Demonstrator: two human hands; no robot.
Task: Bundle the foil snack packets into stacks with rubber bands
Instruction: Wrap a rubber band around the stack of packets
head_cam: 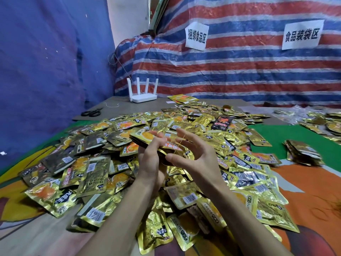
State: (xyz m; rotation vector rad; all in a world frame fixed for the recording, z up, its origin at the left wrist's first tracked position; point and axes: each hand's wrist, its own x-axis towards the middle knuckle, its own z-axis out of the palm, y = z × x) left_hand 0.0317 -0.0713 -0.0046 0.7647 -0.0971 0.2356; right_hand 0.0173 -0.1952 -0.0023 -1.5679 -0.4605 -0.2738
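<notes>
Fingers of the right hand (191, 154) spread wide apart, a thin yellow rubber band (181, 140) stretched between them and running down onto the near end of the stack. Thumb tip close under the stack's edge, touching or just short of it; hard to tell which. Fingers of the left hand (152, 159) clamped around a stack of foil packets (147, 138), thumb hidden beneath, fingertips curled over the top face, holding the stack tilted, raised above the heap. Both forearms reaching up from the bottom of the view.

Below and all around: a loose heap of gold packets (140, 174) covering the coloured mat (295, 137). Well off to the right, a finished-looking stack (304, 154) lying on the green part of the mat, though whether banded cannot be told. One dark packet (221, 123) lying among the gold ones farther back. Beyond the heap, scissors (92, 112) and a white router (143, 97) on the grey tabletop (120, 106), with a striped tarp (239, 67) and two paper signs behind.

Judged step: banding the held stack, with the band opened and partly over one end. Next move likely needs the spread kept wide enough to clear the corners, then drawn toward the middle, perhaps twisted and doubled for tightness, with the left grip firm so no packets fan out or slip.
</notes>
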